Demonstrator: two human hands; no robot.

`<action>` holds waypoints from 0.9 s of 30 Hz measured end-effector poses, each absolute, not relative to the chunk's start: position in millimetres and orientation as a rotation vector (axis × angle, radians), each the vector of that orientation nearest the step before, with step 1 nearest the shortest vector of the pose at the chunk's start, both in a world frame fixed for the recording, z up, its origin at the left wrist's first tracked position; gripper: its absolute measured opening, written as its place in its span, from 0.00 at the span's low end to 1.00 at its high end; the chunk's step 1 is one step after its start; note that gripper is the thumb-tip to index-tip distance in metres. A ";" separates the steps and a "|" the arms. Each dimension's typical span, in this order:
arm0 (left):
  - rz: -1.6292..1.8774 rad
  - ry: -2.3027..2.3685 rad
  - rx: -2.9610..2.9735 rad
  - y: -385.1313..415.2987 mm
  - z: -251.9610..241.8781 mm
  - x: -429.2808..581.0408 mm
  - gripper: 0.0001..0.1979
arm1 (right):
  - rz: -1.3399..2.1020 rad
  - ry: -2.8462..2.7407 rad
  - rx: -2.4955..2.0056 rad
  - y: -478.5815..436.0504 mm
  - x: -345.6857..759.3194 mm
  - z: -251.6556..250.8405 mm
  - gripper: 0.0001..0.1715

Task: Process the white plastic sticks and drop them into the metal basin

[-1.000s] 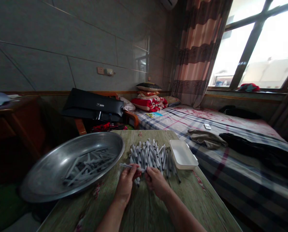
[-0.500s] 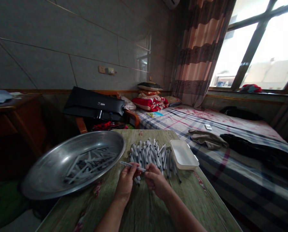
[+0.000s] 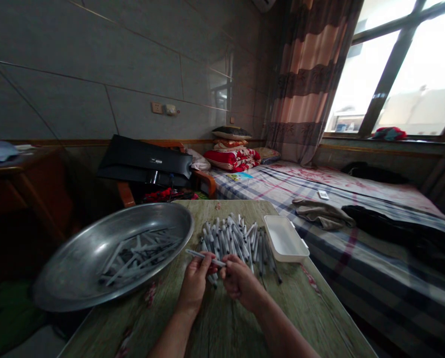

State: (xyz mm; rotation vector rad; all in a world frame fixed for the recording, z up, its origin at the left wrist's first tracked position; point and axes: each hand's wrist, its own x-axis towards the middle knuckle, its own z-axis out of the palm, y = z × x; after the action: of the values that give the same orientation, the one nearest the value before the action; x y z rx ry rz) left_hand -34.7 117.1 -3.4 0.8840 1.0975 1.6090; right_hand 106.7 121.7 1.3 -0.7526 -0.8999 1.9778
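A slim whitish pen (image 3: 196,254) is held level between my two hands, above the table's near middle. My left hand (image 3: 196,278) pinches it around its middle, its free end pointing left. At its right end, the fingers of my right hand (image 3: 239,279) are closed round the tip. Just beyond my hands lies a heap of similar pens (image 3: 232,236) with dark ends. A large metal basin (image 3: 80,248) at the left holds more such pens. Right of the heap sits a white plastic box (image 3: 285,238) with nothing visible inside.
The green wood-patterned table (image 3: 222,328) ends along a slanting right edge. Beyond it stands a bed (image 3: 260,186) with clothes, a small white object and folded bedding. A black monitor (image 3: 144,161) rests on a wooden chair behind the basin.
My right hand has shifted very slightly left along the pen and turned a little. My left hand keeps its pinch almost unchanged.
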 end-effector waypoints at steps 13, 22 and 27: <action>1.730 1.126 0.875 116.0 -0.8 -38.9 0.17 | 2.093 -0.790 -0.683 122.2 112.3 9.7 0.16; 1.712 1.118 0.978 109.1 7.7 -37.5 0.17 | 2.114 -0.983 -0.743 121.0 112.6 8.3 0.18; 1.822 0.940 0.809 105.2 21.0 -39.6 0.15 | 2.331 -1.102 -0.529 125.5 127.6 3.3 0.12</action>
State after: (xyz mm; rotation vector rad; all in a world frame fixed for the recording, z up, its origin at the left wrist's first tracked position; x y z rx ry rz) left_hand -39.6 105.2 21.0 0.8092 0.9405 1.8223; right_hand 127.6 125.5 3.3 -0.5286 -1.1017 2.3307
